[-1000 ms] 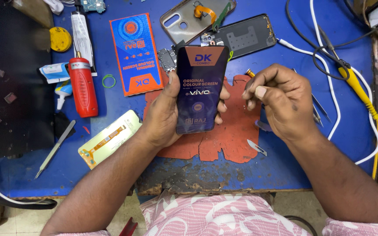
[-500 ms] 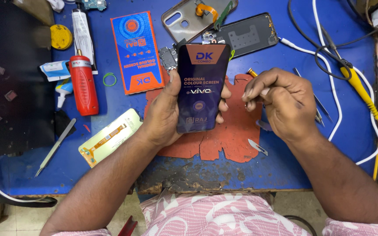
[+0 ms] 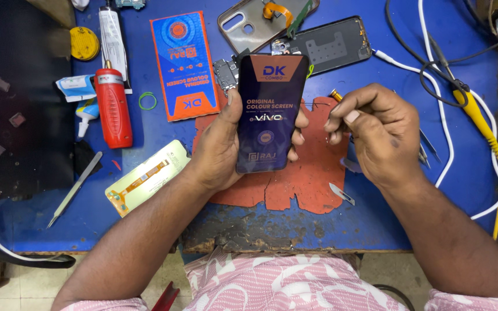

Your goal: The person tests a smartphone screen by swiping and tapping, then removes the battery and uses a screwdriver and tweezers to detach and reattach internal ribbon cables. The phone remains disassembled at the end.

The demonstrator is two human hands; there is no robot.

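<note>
A: What's in the middle?

B: A dark phone screen (image 3: 270,112), upright in the left hand (image 3: 221,147) over the red mat (image 3: 306,178). The thumb lies on its left edge, fingertips curl round the right edge, so the hand is closed around it.

A: And the right hand (image 3: 376,129)?

B: Just right of the screen, not touching it. Its fingers are pressed together, thumb against forefinger, pinching a thin tool (image 3: 336,95) with a brass-coloured tip that pokes out near the screen's upper right side. I cannot tell what kind of tool it is.

A: What sits on the mat?

B: A small blade (image 3: 341,194) at its lower right edge. Tweezers (image 3: 425,151) show just past the right hand.

A: Behind the screen?

B: 2 phone parts: a dark back cover (image 3: 332,47) and a grey case (image 3: 249,26) with an orange ribbon. Left of the screen lies an orange box (image 3: 183,63), touching nothing I can see but the blue table (image 3: 422,213).

A: Further left?

B: A red bottle (image 3: 112,106), a green ring (image 3: 147,101), a white tube (image 3: 112,40), and nearer the edge a pale card (image 3: 148,178) and a metal pick (image 3: 76,189).

A: Right side?

B: A yellow soldering iron (image 3: 479,121) with white cable (image 3: 445,138), well apart from the screen.
</note>
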